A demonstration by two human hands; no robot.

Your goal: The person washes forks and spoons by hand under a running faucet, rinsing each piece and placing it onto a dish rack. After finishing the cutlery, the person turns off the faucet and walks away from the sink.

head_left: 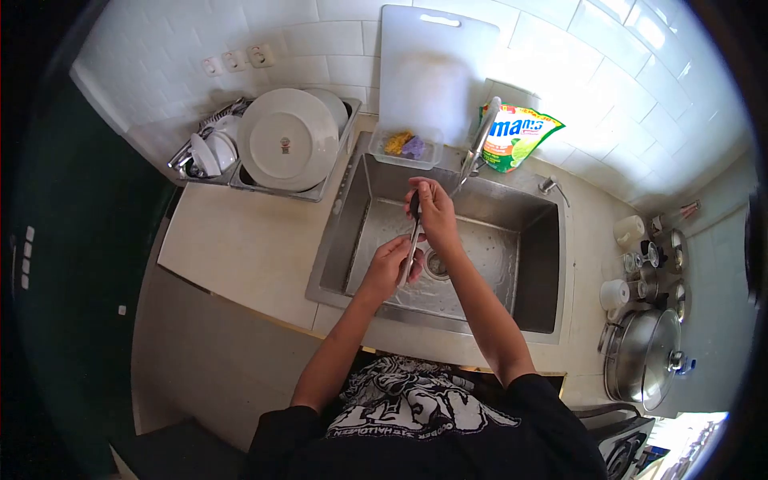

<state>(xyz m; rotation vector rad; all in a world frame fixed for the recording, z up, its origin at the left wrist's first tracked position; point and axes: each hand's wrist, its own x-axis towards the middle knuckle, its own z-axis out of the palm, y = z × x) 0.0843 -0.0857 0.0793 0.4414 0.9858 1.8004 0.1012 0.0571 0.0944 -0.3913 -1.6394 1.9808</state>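
Over the steel sink (540, 264), my right hand (436, 214) is closed round the black handle of a knife (414, 240). The knife slants with its handle away from me and its silvery blade toward me. Lower down, my left hand (390, 264) has its fingers wrapped about the blade, hiding part of it. Just beyond my right hand stands the faucet (480, 140), and water seems to run from it. Wet streaks cover the sink floor round the drain (437, 264).
Behind the sink are a clear tray (432, 156) with yellow and purple scrubbers, a white cutting board (432, 72) and a green detergent pouch (516, 140). A dish rack (320, 188) with plates stands left. Cups and a lidded steel pot (640, 356) line the right.
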